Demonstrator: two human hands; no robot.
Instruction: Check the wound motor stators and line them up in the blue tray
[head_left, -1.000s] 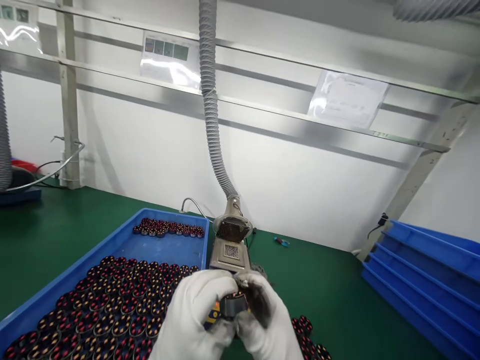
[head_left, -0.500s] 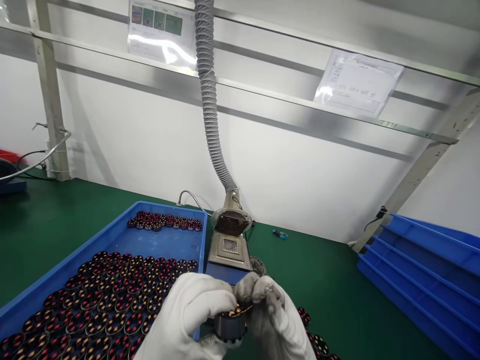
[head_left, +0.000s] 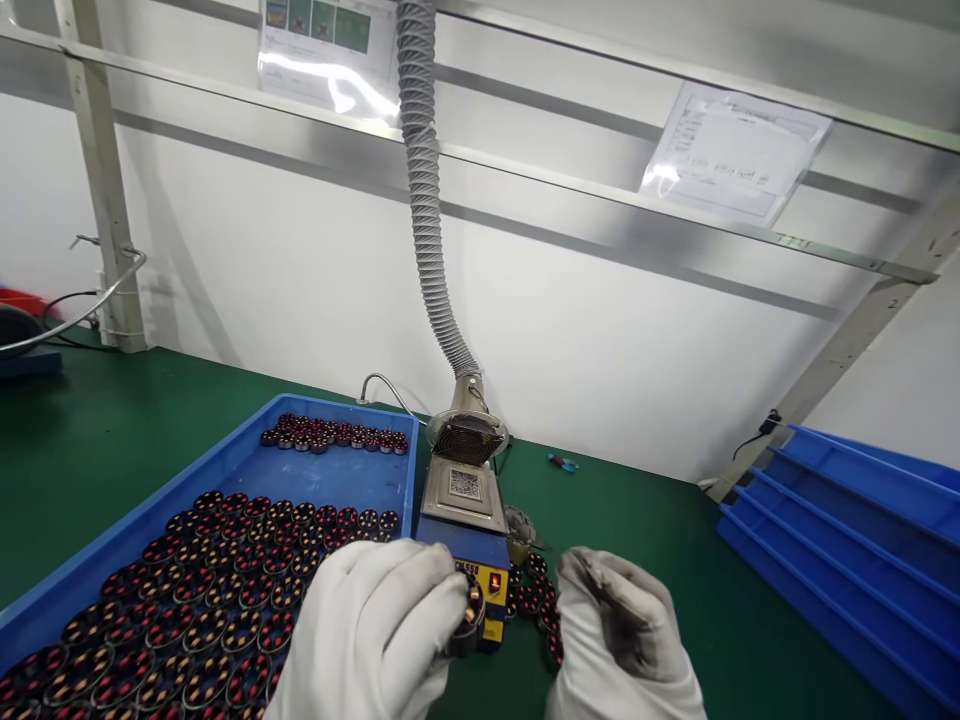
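My left hand (head_left: 382, 625), in a white glove, is closed around a round black motor part with copper windings (head_left: 472, 607), probably a stator; the fingers hide much of it. To its right, apart from it, my right hand (head_left: 626, 630) is gloved too, with dark stains on thumb and fingers. Its fingers are curled together, and whether anything is between them I cannot make out. Behind the left hand stands a blue box-shaped device (head_left: 465, 545) with a metal top plate and a lit red switch. Similar motor parts (head_left: 536, 590) lie on the table between the hands.
A blue tray (head_left: 412, 470) at left holds rows of motor parts (head_left: 225, 590) with red or copper windings. A grey duct (head_left: 427, 220) hangs down to a hood (head_left: 469, 435) over the device. Stacked blue trays (head_left: 847, 570) stand at right. A small blue tool (head_left: 562, 463) lies behind.
My hands have come apart: the right has moved right, away from the motor part. The left keeps hold of the part and has turned it. The view has shifted slightly.
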